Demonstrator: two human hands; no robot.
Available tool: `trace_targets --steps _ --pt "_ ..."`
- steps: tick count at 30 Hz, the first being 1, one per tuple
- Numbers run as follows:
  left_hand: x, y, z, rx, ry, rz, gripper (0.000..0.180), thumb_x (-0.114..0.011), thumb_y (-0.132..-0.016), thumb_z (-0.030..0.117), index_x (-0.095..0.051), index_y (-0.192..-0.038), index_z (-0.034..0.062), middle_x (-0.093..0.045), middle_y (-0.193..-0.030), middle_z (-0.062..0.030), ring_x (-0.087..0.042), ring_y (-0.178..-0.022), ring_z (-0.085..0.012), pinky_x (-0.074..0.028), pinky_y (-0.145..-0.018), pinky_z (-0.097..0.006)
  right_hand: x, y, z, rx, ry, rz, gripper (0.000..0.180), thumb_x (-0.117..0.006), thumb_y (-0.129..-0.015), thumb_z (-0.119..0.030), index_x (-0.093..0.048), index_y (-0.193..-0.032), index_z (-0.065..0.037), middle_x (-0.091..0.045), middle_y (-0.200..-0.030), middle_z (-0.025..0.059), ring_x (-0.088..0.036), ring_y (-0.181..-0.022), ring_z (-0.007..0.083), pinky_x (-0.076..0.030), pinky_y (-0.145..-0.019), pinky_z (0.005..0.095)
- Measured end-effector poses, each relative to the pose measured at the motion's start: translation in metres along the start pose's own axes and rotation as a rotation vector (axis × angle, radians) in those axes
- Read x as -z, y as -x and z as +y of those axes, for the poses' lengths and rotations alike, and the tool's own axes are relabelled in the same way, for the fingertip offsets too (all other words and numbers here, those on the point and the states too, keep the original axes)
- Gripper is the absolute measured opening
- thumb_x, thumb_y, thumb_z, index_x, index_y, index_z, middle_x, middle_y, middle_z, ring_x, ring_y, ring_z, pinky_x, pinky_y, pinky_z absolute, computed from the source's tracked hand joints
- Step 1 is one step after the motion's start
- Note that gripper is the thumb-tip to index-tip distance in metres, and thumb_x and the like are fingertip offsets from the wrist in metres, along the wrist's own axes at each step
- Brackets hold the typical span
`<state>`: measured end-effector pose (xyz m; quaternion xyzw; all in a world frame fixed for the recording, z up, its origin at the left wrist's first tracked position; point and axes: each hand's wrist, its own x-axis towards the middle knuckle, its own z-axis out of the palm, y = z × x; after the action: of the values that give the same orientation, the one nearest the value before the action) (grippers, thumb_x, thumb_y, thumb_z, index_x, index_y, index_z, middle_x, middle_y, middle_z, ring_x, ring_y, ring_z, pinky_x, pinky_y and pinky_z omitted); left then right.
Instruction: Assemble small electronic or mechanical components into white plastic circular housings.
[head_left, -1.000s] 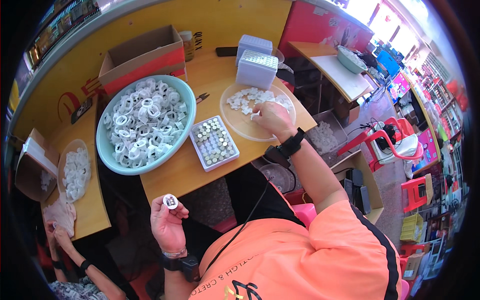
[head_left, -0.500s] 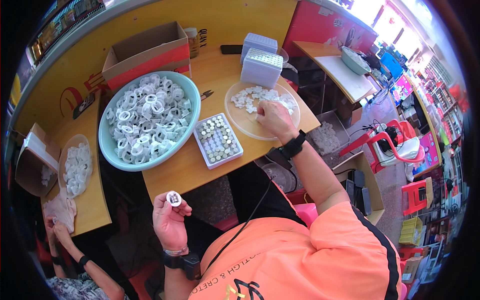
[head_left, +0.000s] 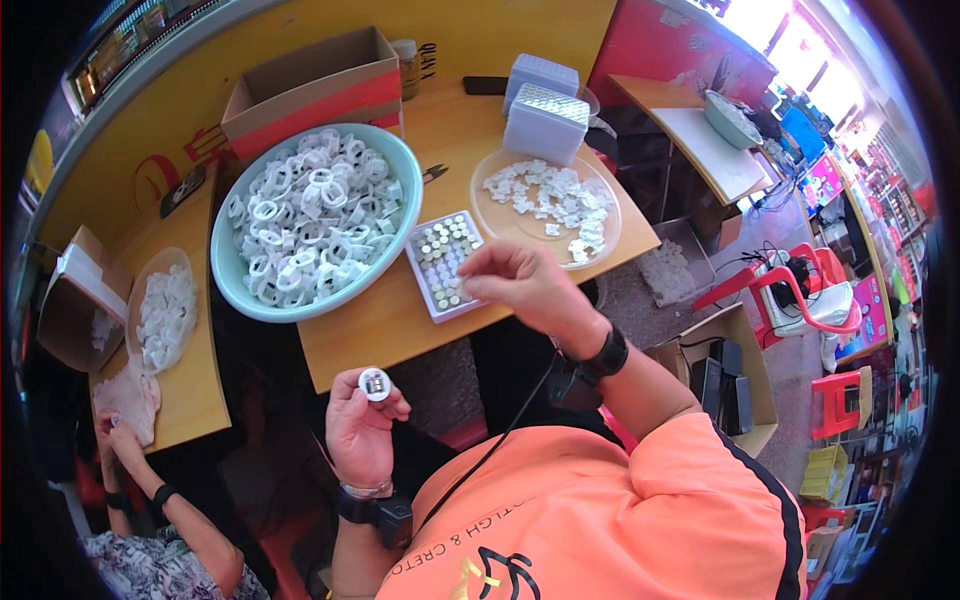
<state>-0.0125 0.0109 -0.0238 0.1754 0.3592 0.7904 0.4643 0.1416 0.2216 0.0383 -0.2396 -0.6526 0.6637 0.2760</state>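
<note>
My left hand [head_left: 362, 440], below the table's front edge, grips a small round white plastic housing [head_left: 374, 384] with metallic parts showing in its face. Fingers pinched together, my right hand [head_left: 532, 288] hovers at the right side of a white tray [head_left: 419, 277]. Rows of silver button cells [head_left: 437, 238] fill part of that tray. What the right fingertips hold, if anything, is too small to make out. Behind that hand, a shallow clear dish [head_left: 487, 222] carries many small white plastic pieces [head_left: 540, 195].
A pale green basin [head_left: 240, 300] heaped with white ring-shaped parts [head_left: 310, 220] stands left of the tray. Behind it is an open cardboard box [head_left: 310, 115]. White slotted blocks [head_left: 545, 125] stand at the back. Another person's hands [head_left: 118, 435] work at the lower left.
My right hand has moved left and nearer, from the dish of white pieces to the tray of button cells. The left hand still holds the housing; the whole view has shifted slightly.
</note>
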Motion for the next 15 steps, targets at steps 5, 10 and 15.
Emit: trace_targets --steps 5,10,15 --pt "-0.009 0.002 -0.001 0.021 0.020 -0.052 0.025 -0.050 -0.093 0.021 -0.051 -0.109 0.0011 -0.061 -0.086 -0.0145 -0.061 -0.072 -0.0228 -0.051 -0.065 -0.032 -0.050 0.002 0.009 -0.139 -0.193 -0.131 0.014 -0.069 -0.085 -0.009 -0.064 -0.093 0.000 -0.067 -0.085 0.0029 -0.062 -0.078 0.0069 -0.050 -0.068 0.0217" --pt "-0.008 0.003 0.000 0.026 0.028 -0.061 0.026 -0.050 -0.093 0.022 -0.051 -0.108 0.0010 -0.062 -0.087 -0.0143 -0.062 -0.073 -0.0228 -0.051 -0.066 -0.032 -0.067 0.000 0.027 -0.158 -0.181 -0.228 0.015 -0.069 -0.087 -0.013 -0.065 -0.097 -0.003 -0.068 -0.090 0.0033 -0.063 -0.081 0.0069 -0.049 -0.068 0.0207" --pt "-0.001 0.001 0.001 0.023 0.077 -0.092 0.025 -0.050 -0.095 0.019 -0.050 -0.111 0.0004 -0.063 -0.089 -0.0151 -0.064 -0.076 -0.0225 -0.053 -0.069 -0.032 -0.078 0.005 0.029 -0.187 -0.243 -0.198 0.015 -0.069 -0.088 -0.013 -0.065 -0.098 -0.002 -0.068 -0.091 0.0030 -0.062 -0.082 0.0070 -0.049 -0.070 0.0205"
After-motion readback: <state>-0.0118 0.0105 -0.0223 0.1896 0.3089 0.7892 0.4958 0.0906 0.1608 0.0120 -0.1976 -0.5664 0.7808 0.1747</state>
